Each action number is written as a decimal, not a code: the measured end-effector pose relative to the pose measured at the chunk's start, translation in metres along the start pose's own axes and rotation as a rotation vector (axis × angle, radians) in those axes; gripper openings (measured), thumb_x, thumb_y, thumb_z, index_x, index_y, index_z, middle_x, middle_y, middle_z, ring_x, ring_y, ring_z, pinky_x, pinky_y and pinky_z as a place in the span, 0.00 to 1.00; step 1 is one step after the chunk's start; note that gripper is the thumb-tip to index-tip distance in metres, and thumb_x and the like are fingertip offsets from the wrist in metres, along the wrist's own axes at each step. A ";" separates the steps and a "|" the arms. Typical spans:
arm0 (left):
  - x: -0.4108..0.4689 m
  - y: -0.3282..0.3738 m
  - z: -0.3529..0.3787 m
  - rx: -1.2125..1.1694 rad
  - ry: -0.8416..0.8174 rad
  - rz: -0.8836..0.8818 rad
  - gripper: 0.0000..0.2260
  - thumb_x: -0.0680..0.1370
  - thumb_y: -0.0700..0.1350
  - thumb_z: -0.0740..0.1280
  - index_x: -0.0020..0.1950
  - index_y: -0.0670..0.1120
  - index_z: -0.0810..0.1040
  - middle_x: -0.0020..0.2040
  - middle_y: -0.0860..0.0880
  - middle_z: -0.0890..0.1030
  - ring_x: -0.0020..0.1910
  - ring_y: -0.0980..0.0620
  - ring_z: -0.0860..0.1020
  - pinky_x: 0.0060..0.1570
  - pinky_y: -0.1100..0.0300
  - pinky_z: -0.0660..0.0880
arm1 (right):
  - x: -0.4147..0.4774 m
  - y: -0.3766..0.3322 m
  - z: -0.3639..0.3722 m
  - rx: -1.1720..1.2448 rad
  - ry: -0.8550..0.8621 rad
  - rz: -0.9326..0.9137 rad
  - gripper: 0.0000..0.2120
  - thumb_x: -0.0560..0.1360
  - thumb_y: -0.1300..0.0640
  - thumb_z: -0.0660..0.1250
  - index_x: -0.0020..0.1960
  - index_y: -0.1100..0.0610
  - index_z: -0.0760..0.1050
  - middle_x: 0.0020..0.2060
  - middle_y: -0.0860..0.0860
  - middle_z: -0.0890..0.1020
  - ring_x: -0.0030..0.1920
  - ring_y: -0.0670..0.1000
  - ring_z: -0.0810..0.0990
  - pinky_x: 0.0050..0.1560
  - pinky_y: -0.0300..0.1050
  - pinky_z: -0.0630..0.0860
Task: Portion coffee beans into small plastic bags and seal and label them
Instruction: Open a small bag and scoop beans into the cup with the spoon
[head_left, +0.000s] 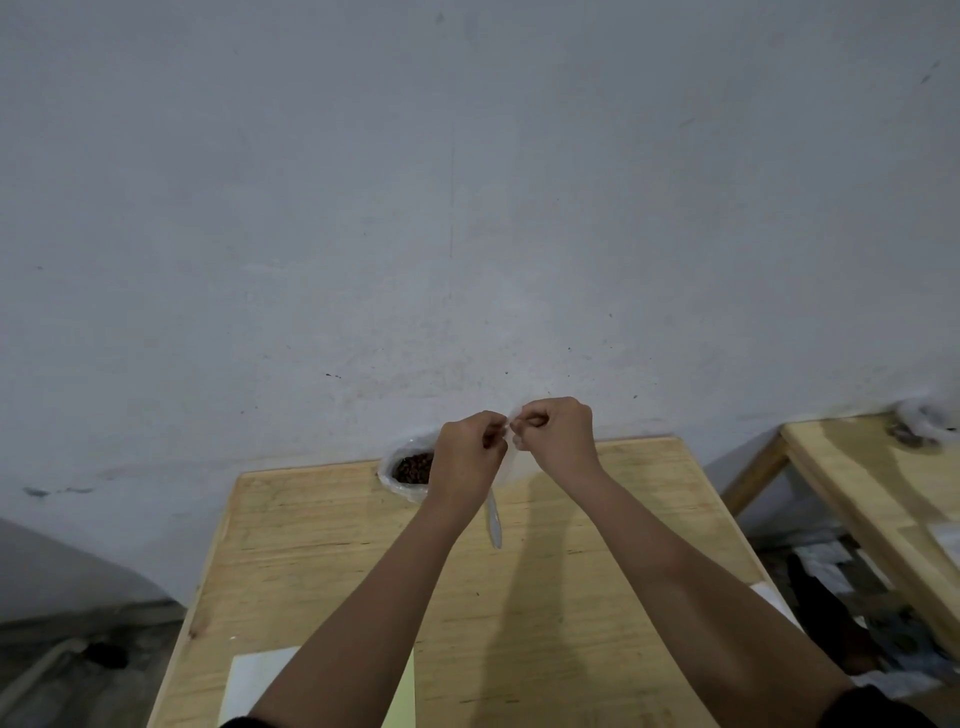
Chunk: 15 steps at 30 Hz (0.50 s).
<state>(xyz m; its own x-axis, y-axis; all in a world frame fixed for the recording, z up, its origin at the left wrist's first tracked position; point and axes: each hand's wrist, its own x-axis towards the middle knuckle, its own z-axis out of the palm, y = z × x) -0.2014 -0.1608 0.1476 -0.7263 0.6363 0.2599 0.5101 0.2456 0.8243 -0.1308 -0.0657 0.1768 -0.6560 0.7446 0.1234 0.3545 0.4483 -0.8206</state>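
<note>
Head view: at the near edge of the wooden table (311, 545), towards its left corner, lie a white sheet (249, 686) and a pale yellow-green sheet (402, 701), both partly hidden by the forearms; no writing can be read on either. At the far edge, against the wall, stands an open clear bag of coffee beans (410, 467), its mouth rolled down. Just in front of it the left hand (467, 452) is raised above the table, fingers curled and pinching one side of a small plastic bag (513, 440). The right hand (558, 434), also curled, pinches the other side, so the film is held between the two and barely shows. A slim clear piece, perhaps a plastic spoon (493, 519), shows below the left hand; I cannot tell whether it is held or lies on the wood. The small bag is probably very light, limp and slippery, and its layers are likely to cling, so fingertip holds right at the mouth edge, one on each layer, suit it best. To the right stands a second table (841, 467) with crumpled plastic (924, 421) at its far edge; no brand or label is legible anywhere
</note>
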 end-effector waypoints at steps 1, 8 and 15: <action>-0.002 0.000 0.000 0.007 -0.003 -0.003 0.10 0.74 0.34 0.65 0.52 0.40 0.82 0.43 0.46 0.84 0.42 0.52 0.81 0.44 0.62 0.77 | 0.000 0.000 0.000 -0.008 -0.006 -0.002 0.06 0.68 0.72 0.68 0.38 0.64 0.83 0.25 0.44 0.77 0.35 0.55 0.83 0.45 0.45 0.81; -0.004 -0.001 0.002 0.021 -0.015 -0.029 0.10 0.74 0.34 0.65 0.53 0.40 0.82 0.45 0.46 0.84 0.44 0.51 0.81 0.46 0.63 0.77 | -0.001 0.001 -0.001 -0.020 -0.032 0.020 0.12 0.68 0.72 0.68 0.31 0.59 0.81 0.19 0.40 0.73 0.33 0.54 0.81 0.43 0.49 0.82; 0.008 -0.010 -0.010 0.069 0.062 -0.084 0.11 0.73 0.32 0.64 0.51 0.39 0.82 0.46 0.45 0.84 0.45 0.53 0.80 0.46 0.66 0.73 | -0.018 0.008 0.003 -0.140 -0.088 -0.012 0.08 0.69 0.72 0.66 0.39 0.65 0.83 0.37 0.55 0.84 0.37 0.48 0.80 0.44 0.38 0.77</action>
<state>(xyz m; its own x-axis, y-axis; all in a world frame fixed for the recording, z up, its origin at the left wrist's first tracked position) -0.2173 -0.1659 0.1464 -0.7937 0.5657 0.2236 0.4754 0.3475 0.8082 -0.1185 -0.0768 0.1667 -0.7140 0.6958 0.0783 0.4320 0.5257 -0.7328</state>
